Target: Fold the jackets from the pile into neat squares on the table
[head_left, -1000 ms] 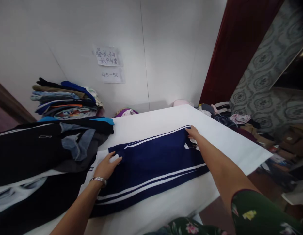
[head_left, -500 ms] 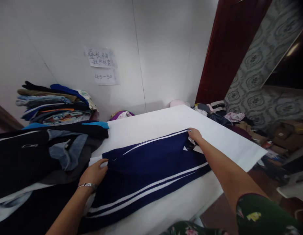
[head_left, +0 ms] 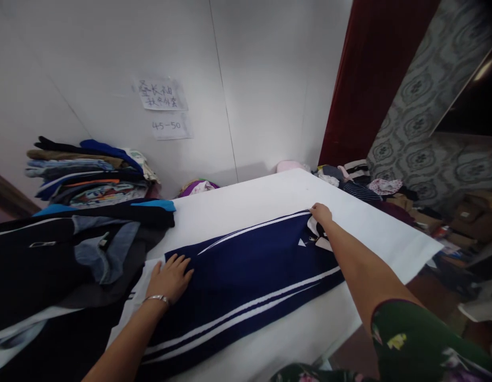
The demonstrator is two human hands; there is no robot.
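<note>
A navy jacket point(head_left: 246, 265) with white stripes lies folded long across the white table, a small tag and a zip pull showing near its right end. My left hand point(head_left: 169, 277) rests on its left end, palm down with fingers spread, over a white edge of cloth point(head_left: 140, 289). At the far right corner, my right hand point(head_left: 321, 215) pinches the jacket's edge between thumb and fingers. A pale tag point(head_left: 323, 243) shows just below that hand.
Dark clothes point(head_left: 27, 265) are heaped along the table's left side. Behind them stands a tall stack of folded clothes point(head_left: 90, 175). More garments point(head_left: 361, 185) and cardboard boxes point(head_left: 479, 217) lie beyond the right edge of the white table point(head_left: 373, 233). Paper signs point(head_left: 162, 95) hang on the wall.
My left hand has let go of the jacket's left edge and flattened onto the cloth, a little to the right. My right hand stays at the far right corner.
</note>
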